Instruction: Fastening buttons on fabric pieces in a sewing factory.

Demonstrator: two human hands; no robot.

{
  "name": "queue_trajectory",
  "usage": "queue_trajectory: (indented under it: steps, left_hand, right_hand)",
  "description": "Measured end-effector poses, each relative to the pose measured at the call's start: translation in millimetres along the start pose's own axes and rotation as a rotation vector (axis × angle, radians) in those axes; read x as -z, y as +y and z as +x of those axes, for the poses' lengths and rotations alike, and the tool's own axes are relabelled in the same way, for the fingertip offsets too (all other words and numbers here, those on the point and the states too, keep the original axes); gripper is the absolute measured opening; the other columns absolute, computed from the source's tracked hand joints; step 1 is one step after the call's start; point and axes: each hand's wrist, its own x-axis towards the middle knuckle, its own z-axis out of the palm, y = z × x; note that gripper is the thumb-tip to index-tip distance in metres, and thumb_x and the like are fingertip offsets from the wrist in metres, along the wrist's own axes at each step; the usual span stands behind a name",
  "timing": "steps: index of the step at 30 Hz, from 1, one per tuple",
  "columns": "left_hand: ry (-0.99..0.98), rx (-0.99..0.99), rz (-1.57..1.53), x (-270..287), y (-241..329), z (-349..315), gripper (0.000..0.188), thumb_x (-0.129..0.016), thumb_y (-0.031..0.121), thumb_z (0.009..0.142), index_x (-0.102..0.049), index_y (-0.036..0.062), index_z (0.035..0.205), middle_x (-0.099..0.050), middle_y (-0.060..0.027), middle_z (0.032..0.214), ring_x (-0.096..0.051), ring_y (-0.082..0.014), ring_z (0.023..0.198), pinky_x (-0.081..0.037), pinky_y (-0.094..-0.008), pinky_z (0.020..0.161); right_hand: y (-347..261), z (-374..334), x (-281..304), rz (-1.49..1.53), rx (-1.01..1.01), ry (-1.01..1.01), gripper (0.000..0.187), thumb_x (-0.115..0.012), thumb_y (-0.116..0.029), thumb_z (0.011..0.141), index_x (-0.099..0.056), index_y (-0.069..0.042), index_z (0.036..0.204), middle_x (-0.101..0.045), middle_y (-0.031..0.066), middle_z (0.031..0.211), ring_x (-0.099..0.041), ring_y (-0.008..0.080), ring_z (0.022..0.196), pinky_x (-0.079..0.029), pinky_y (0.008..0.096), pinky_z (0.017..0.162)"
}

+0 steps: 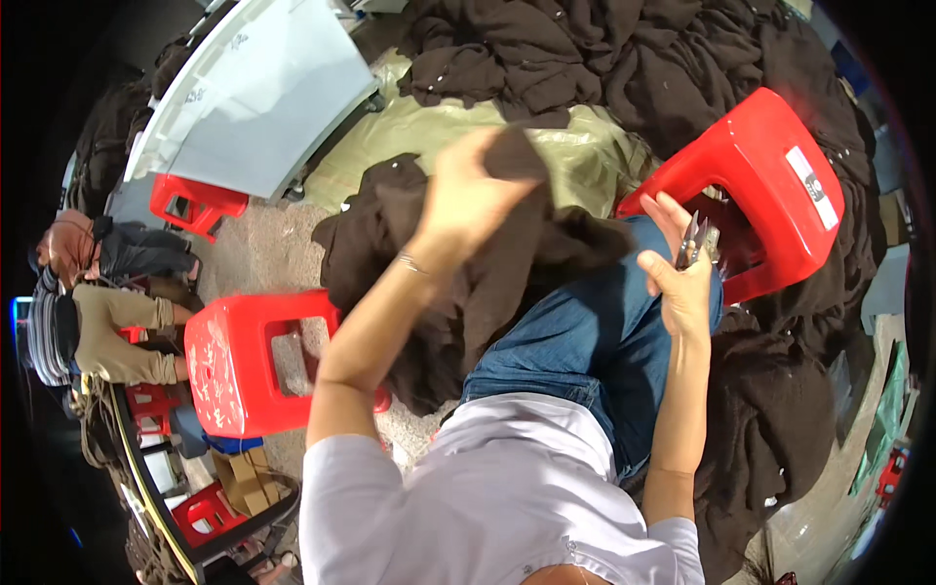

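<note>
My left hand point(468, 195) is closed on a dark brown garment point(497, 263). The held part is raised and blurred by motion; the rest hangs down over my lap and towards the floor. In my right hand point(678, 278), beside my knee, sits a small pair of thread snips point(690, 242) with its blades pointing away from me. The thumb and some fingers of that hand stand apart, and the grip on the snips is partly hidden.
Red plastic stools stand to my left point(219, 366) and right point(790, 185). A heap of brown garments point(585, 49) lies ahead on yellowish sheeting point(429, 127), with more brown cloth point(770, 429) at my right. A large pale bin point(263, 97) stands far left, near other seated people point(107, 331).
</note>
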Motion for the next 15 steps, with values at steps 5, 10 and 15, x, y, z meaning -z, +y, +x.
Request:
queue_trajectory:
  steps: [5,10,15]
  left_hand:
    - [-0.243,-0.076,-0.267,-108,61,-39,0.033,-0.071,-0.001,0.074,-0.056,0.0003,0.103,-0.066,-0.0061,0.093,-0.064,-0.0158,0.083,-0.050,-0.0269,0.074]
    - [-0.464,-0.339,0.110,-125,-1,-80,0.031,-0.073,0.006,0.076,-0.058,0.0038,0.103,-0.060,-0.0141,0.104,-0.059,-0.0349,0.097,-0.050,-0.0382,0.083]
    - [-0.322,-0.364,0.218,-105,-82,-86,0.029,-0.072,0.006,0.077,-0.062,0.0043,0.104,-0.060,-0.0139,0.111,-0.057,-0.0334,0.106,-0.047,-0.0384,0.090]
  right_hand:
    - [2,-14,1,0.088,0.092,0.079,0.050,-0.074,0.002,0.072,-0.056,0.000,0.119,-0.061,0.0021,0.087,-0.053,0.0064,0.056,-0.041,0.0212,0.047]
    - [5,-58,75,0.104,0.122,0.496,0.030,-0.071,-0.005,0.082,-0.060,-0.003,0.109,-0.058,0.0001,0.075,-0.050,0.0072,0.053,-0.036,0.0213,0.043]
    - [2,-155,114,0.224,0.234,0.701,0.031,-0.068,-0.015,0.088,-0.054,-0.004,0.113,-0.058,-0.0027,0.080,-0.049,0.0054,0.055,-0.039,0.0222,0.044]
